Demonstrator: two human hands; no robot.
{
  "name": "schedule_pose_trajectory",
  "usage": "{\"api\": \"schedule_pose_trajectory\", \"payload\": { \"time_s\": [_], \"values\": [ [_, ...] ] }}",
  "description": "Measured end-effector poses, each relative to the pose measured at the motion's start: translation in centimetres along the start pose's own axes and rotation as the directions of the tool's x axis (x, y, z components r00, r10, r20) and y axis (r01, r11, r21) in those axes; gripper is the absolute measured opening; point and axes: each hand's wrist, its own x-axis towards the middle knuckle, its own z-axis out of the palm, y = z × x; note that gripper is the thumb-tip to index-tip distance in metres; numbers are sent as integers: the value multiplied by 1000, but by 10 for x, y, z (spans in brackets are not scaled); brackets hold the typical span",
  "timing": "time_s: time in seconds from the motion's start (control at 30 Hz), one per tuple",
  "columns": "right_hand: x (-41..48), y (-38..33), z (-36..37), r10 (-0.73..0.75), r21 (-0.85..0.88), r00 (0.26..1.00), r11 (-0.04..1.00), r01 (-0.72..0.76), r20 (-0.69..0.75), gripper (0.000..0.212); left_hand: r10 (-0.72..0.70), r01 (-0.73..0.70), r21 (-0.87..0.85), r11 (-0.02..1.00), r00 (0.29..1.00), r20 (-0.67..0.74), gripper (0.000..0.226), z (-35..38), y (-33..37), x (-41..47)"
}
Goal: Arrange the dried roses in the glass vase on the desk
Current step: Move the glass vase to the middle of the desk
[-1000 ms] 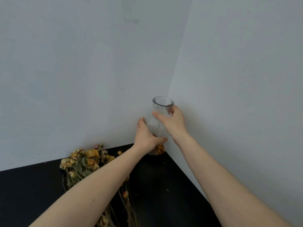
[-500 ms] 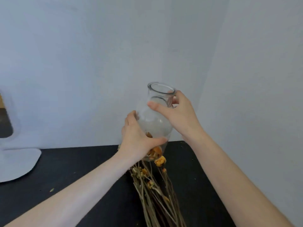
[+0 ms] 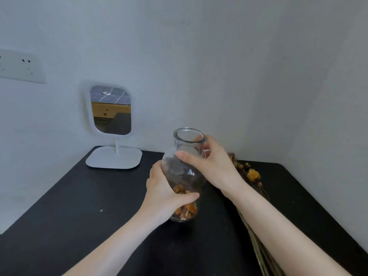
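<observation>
Change since earlier frame: vase (image 3: 184,176) carried out of the far right corner toward the middle of the counter (image 3: 83,206); a mirror and a wall socket have come into sight on the left, and the roses now lie to the right of the vase instead of under it.
Vase: clear glass, narrow neck, round belly, upright with a slight tilt; whether its base touches the counter cannot be told.
Vase contents: loose dried petals (image 3: 185,211), orange and brown, heaped at the bottom; no stems inside.
Left hand (image 3: 165,194): wrapped around the lower belly, thumb across the near face; likely taking the weight.
Right hand (image 3: 211,168): clasped around the neck just under the rim, likely steadying the top so the glass stays level.
Dried roses (image 3: 253,174): flat on the counter at right, heads toward the far wall, stems running near and passing under the right forearm; neither hand touches them.
Roses relative to hands: just right of and behind the right hand, apart from the vase.
Mirror (image 3: 111,110): white stand mirror, far left of counter, well apart from the vase.
Wall socket (image 3: 20,66): on the left wall, above the counter.
Task status: judged early; vase being positioned, stems not yet inserted.
</observation>
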Motion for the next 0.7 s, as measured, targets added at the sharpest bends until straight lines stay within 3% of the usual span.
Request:
{"api": "schedule_pose_trajectory", "payload": {
  "time_s": [0.7],
  "values": [
    [-7,27,4,56,-122,998,991,-54,16,52,-21,24,-17,1000,990,137,104,10,-22,5]
  ]
}}
